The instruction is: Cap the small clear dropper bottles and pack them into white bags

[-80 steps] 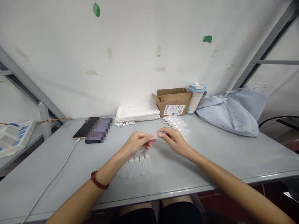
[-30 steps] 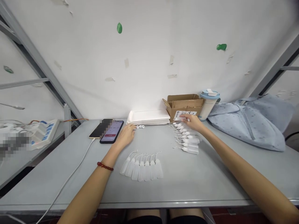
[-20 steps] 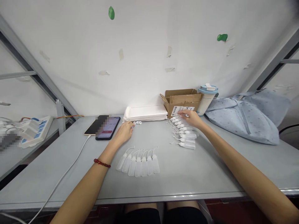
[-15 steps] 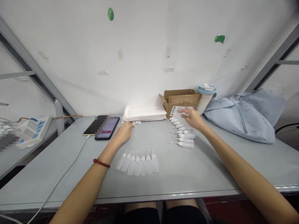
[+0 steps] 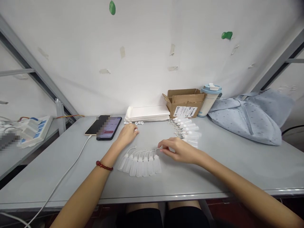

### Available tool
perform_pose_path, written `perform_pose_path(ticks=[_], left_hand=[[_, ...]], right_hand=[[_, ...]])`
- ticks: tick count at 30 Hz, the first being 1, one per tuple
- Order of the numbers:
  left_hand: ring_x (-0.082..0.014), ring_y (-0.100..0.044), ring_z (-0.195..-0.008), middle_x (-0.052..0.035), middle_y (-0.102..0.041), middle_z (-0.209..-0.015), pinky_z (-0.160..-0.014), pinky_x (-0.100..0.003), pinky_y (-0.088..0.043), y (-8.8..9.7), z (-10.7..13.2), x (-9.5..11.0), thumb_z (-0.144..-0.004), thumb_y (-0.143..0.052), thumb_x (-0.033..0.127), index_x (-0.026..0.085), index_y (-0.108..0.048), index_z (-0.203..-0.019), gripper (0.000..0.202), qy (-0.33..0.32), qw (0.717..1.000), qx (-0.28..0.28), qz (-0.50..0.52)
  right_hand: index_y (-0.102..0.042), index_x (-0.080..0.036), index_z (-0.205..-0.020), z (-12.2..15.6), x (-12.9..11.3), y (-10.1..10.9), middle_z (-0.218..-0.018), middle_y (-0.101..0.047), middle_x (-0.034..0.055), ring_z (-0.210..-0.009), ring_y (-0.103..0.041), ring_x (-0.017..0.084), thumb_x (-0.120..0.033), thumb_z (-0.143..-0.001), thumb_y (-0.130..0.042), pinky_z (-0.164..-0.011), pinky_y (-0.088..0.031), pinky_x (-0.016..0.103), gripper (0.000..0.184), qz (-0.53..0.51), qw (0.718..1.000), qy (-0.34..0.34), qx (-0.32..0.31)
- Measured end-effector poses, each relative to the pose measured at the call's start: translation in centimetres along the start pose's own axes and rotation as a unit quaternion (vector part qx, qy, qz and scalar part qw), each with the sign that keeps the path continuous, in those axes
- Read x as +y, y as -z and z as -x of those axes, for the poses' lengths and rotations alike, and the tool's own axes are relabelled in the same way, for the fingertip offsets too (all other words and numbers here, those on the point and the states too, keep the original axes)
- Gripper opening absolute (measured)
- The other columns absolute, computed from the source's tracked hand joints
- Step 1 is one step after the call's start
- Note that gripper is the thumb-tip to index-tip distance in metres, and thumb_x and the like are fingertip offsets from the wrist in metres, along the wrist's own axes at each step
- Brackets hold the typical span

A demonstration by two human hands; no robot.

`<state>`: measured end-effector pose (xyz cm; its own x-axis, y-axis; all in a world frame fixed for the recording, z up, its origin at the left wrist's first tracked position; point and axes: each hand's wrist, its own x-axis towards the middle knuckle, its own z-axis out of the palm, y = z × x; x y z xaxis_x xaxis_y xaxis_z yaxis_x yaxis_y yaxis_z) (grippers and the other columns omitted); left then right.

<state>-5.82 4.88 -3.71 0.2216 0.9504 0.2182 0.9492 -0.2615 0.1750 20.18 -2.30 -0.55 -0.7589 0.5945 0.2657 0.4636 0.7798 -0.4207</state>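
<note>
A row of small translucent squeeze bottles (image 5: 140,164) lies flat on the grey table (image 5: 213,177) in front of me. My right hand (image 5: 180,151) rests at the row's right end, thumb and forefinger pinched at a thin white tip beside the last bottle; what it holds is hidden. More bottles (image 5: 187,129) lie in a pile behind it. My left hand (image 5: 127,133) sits farther back, fingers curled, with a small white cap at its fingertips. Loose white caps (image 5: 139,123) lie just beyond it.
Two phones (image 5: 104,127) with a white cable lie at the back left. A stack of white trays (image 5: 147,112), an open cardboard box (image 5: 184,102), a lidded cup (image 5: 210,98) and a pale blue bag (image 5: 247,115) line the wall. A power strip (image 5: 35,128) sits far left.
My right hand has come from the bottle pile by the box back to the right end of the near row. My left hand has stayed by the loose caps.
</note>
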Motion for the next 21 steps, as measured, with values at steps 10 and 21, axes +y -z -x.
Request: perform_pose_path(ticks=[10, 21], left_hand=[[-0.0267, -0.056, -0.097, -0.0103, -0.065, -0.095, -0.083, -0.037, -0.044, 1.0, 1.0, 2.9, -0.081, -0.054, 0.028, 0.016, -0.063, -0.088, 0.016, -0.013, 0.998, 0.050, 0.046], [-0.0267, -0.055, -0.098, -0.0096, -0.065, -0.094, -0.079, -0.036, -0.044, 1.6, 1.4, 4.3, -0.083, -0.053, 0.026, 0.016, -0.062, -0.088, 0.015, -0.024, 0.998, 0.043, 0.039]], right_hand=[[-0.067, -0.018, -0.098, 0.2, -1.5, 0.3, -0.076, -0.069, 0.0027, -0.058, -0.056, 0.011, -0.017, -0.085, -0.049, -0.057, -0.040, 0.021, 0.022, -0.121, 0.979, 0.031, -0.160], [-0.067, -0.017, -0.090, 0.0, -1.0, -0.1, -0.069, -0.064, -0.0002, -0.056, -0.051, 0.008, -0.019, -0.088, -0.046, -0.057, -0.037, 0.019, 0.021, -0.120, 0.971, -0.001, -0.205]])
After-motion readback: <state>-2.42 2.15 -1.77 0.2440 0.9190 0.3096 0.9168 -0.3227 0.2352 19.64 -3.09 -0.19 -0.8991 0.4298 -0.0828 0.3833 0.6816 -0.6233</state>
